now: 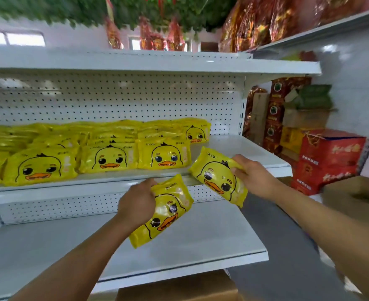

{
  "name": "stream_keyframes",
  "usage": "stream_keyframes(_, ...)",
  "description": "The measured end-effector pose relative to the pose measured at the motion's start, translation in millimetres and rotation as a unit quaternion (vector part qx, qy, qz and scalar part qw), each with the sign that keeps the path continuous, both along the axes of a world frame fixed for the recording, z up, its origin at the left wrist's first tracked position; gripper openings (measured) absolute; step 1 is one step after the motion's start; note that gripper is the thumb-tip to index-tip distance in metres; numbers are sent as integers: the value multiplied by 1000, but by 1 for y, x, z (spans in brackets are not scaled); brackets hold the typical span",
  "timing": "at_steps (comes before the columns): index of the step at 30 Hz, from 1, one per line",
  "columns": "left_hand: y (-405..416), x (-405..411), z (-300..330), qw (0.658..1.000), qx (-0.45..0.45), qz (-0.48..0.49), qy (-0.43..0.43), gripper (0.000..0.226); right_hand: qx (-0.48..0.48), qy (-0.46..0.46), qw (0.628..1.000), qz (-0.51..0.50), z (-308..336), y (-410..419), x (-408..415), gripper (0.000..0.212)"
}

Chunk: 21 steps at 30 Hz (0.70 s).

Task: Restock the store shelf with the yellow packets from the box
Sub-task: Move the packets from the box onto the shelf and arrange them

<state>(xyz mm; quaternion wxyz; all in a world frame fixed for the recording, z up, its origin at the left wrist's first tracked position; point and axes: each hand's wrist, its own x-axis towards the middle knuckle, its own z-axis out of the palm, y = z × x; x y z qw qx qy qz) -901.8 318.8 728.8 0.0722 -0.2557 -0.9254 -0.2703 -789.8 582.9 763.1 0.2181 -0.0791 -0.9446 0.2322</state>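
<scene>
White metal makes up the big shelf, flat and hard, with a back wall full of tiny holes. It has a bare spot on its right end, beside the last packet.

Yellow packets sit on it in rows and small piles. They look soft, puffy and shiny, each with a duck face. Piles like that can slide, I think. If I bump one with my arm, some may tip off the front edge.

My left hand grips one packet by its side, fingers curled round it, below the shelf edge. My right hand pinches another packet at its end, just in front of the shelf edge. That one hangs tilted. The wrap looks slippery, so it could slip from my pinch and drop to the lower shelf.

A brown box shows at my right, blurred. I cannot see inside it.
</scene>
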Motion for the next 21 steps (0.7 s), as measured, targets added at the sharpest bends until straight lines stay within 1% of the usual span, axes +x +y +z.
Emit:
stream_keyframes(4, 28, -14, 37, 999, 52, 6, 7, 36, 12, 11, 1000, 13, 25, 42, -44, 7)
stream_keyframes(8, 58, -28, 71, 996, 89, 18, 24, 34, 40, -7, 999, 23, 43, 84, -97, 4)
stream_keyframes(12, 79, -47, 95, 993, 98, 56, 25, 30, 49, -29, 997, 42, 54, 116, -156, 23)
stream_keyframes(16, 87, -60, 110, 989, 123, 83, 16, 29, 43, -43, 995, 84, 53, 134, -209, 29)
stream_keyframes(18, 90, -63, 114, 988, 125, 91, 20, 28, 46, -38, 992, 107, 51, 138, -232, 24)
stream_keyframes(20, 93, -65, 114, 988, 119, 96, 27, 30, 40, -43, 991, 117, 49, 139, -251, 10)
stream_keyframes(21, 94, -65, 114, 988, 110, 101, 32, 31, 36, -48, 991, 123, 47, 139, -259, 7)
